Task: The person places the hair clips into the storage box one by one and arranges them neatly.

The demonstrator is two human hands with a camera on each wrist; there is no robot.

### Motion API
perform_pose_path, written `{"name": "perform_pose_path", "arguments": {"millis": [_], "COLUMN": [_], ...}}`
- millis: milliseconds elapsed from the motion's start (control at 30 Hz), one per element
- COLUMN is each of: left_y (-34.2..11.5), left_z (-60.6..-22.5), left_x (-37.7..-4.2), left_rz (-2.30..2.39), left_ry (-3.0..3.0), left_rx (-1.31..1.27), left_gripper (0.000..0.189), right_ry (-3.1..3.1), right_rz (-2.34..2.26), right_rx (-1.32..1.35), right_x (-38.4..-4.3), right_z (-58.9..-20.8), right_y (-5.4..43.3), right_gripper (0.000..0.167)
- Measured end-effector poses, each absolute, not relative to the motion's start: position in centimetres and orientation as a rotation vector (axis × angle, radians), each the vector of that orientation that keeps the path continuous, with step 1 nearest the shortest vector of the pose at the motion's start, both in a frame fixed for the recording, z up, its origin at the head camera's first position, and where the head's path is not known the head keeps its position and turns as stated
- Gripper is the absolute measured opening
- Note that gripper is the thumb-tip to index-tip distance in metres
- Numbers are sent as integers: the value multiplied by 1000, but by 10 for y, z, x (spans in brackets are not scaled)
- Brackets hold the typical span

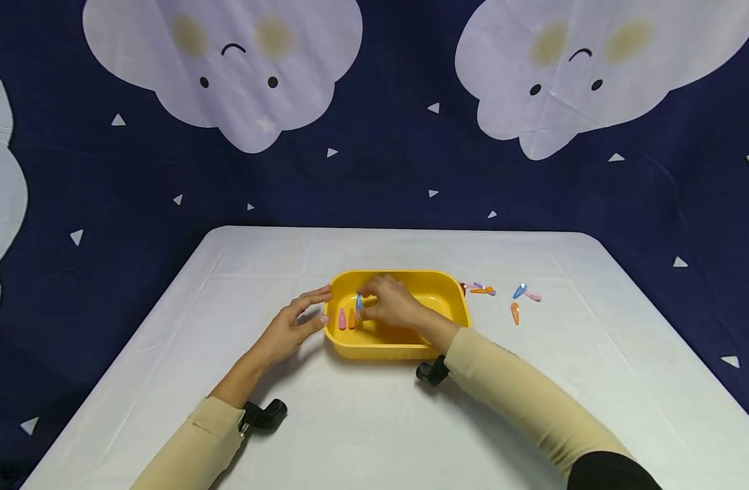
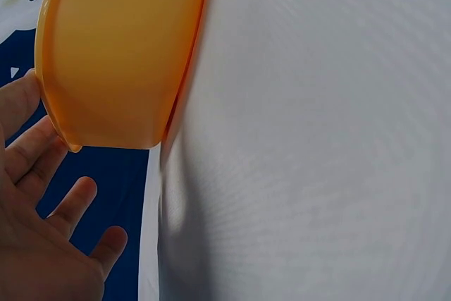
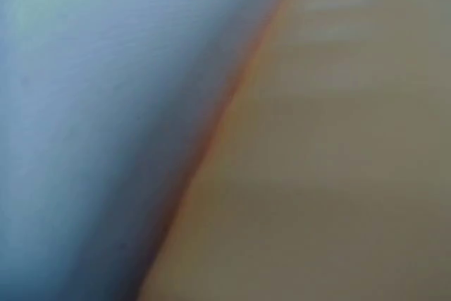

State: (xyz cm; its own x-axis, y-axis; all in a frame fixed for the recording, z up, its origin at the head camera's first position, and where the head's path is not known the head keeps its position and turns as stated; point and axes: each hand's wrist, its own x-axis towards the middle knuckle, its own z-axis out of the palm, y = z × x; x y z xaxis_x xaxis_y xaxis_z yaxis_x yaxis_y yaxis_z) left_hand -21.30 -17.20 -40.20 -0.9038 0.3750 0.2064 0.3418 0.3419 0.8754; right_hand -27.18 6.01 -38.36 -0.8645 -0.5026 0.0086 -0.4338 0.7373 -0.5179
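Note:
A yellow plastic tray (image 1: 383,352) stands on the table. Inside it, toward the left end, a pink hair clip (image 1: 342,319) and an orange hair clip (image 1: 352,318) lie side by side. My right hand (image 1: 389,303) reaches into the tray and pinches a blue hair clip (image 1: 359,301) just right of the orange one. Fingers fairly straight, my left hand (image 1: 297,320) touches the tray's left rim. In the left wrist view that hand (image 2: 42,195) has its fingertips at the edge of the tray (image 2: 120,61). Only the blurred tray side (image 3: 324,174) fills the right wrist view; the hand is hidden there.
Right of the tray, a small pile of hair clips (image 1: 482,290) lies close to its rim. Farther right are a blue hair clip (image 1: 519,290), a pink hair clip (image 1: 533,297) and an orange hair clip (image 1: 515,313). A white cloth covers the table (image 1: 350,422).

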Motion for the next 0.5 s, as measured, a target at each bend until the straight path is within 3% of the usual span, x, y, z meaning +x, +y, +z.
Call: {"name": "perform_pose_path", "arguments": {"millis": [500], "left_y": [-172], "left_z": [-404], "left_x": [-214], "left_rz": [1637], "left_ry": [2566], "left_rx": [662], "left_gripper": [43], "right_ry": [2802], "right_rz": [-723], "right_rx": [-735], "right_x": [-269], "right_z": [-392], "right_y": [58], "right_gripper": [48]}}
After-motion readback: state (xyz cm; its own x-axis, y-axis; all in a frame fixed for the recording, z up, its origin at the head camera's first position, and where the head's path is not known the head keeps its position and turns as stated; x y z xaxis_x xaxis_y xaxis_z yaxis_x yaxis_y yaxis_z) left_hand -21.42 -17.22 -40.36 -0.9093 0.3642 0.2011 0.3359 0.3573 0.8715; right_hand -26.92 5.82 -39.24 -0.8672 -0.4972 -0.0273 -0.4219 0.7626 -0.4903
